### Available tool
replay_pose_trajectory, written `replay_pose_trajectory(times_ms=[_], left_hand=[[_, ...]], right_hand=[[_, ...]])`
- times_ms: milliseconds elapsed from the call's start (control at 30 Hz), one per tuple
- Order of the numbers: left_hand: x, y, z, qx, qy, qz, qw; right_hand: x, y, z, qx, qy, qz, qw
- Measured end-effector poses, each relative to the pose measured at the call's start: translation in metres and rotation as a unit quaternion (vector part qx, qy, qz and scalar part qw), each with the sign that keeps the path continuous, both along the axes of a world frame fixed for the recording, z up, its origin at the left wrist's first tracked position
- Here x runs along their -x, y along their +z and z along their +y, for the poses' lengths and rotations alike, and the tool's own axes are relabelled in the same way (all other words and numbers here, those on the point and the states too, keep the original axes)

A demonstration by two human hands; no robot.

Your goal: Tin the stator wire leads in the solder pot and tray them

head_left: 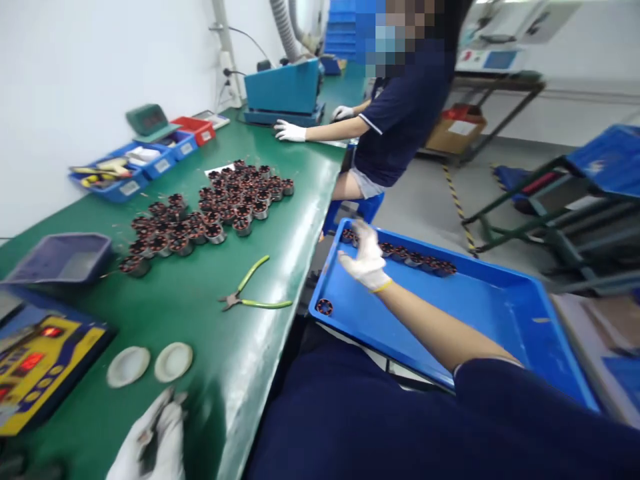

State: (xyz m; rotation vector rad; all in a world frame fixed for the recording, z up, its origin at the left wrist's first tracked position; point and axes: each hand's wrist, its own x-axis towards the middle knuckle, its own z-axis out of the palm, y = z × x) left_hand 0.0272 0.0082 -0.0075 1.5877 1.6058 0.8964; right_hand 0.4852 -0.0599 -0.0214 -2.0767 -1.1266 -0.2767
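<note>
My right hand (366, 259), in a white glove, reaches over the far left corner of the blue tray (480, 313). Its thumb stands apart from the fingers, which are close to a row of copper-wound motor stators (414, 259) along the tray's far wall. A single stator (325, 307) lies in the near left corner. At the bottom of the view my left hand (155, 437), also gloved, is closed over the green table (215, 360). A small greyish thing shows at its fingertips, too blurred to name. Two round whitish dishes (173, 362) lie just beyond it.
Many stators (235, 200) stand grouped on the table, with green-handled cutters (245, 297) nearer. A yellow-blue device (45, 373) with red displays and a grey-purple bin (65, 259) stand left. A co-worker (410, 120) sits by a teal machine (283, 90).
</note>
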Motion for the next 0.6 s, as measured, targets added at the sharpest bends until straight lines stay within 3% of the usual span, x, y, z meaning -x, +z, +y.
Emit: replay_pose_trajectory(times_ms=[33,67,133,200,300,367,467,533,600], left_hand=[[-0.002,0.003,-0.002,-0.004,0.019,0.001,1.0],[-0.005,0.006,-0.004,-0.008,0.034,0.002,0.999],[-0.01,0.013,-0.008,-0.018,0.05,0.003,0.999],[-0.012,0.018,-0.009,-0.034,0.05,0.007,0.998],[-0.011,0.02,-0.008,-0.045,0.042,0.018,0.998],[-0.011,0.021,-0.008,-0.042,0.031,0.017,0.998],[-0.017,0.029,-0.013,-0.031,0.047,-0.041,0.998],[-0.024,0.039,-0.017,-0.004,0.081,-0.12,0.989],[-0.031,0.048,-0.021,0.07,0.076,-0.217,0.971]], right_hand=[[0.017,0.009,0.031,0.009,0.144,-0.047,0.988],[0.034,0.02,0.062,0.018,0.225,-0.067,0.972],[0.068,0.041,0.122,0.032,0.324,-0.093,0.941],[0.098,0.057,0.174,0.074,0.393,-0.142,0.905],[0.13,0.068,0.226,0.157,0.382,-0.195,0.89],[0.141,0.07,0.238,0.183,0.354,-0.189,0.898],[0.155,0.077,0.222,0.178,0.376,-0.173,0.893],[0.172,0.086,0.194,0.17,0.437,-0.165,0.868],[0.197,0.096,0.16,0.155,0.546,-0.148,0.81]])
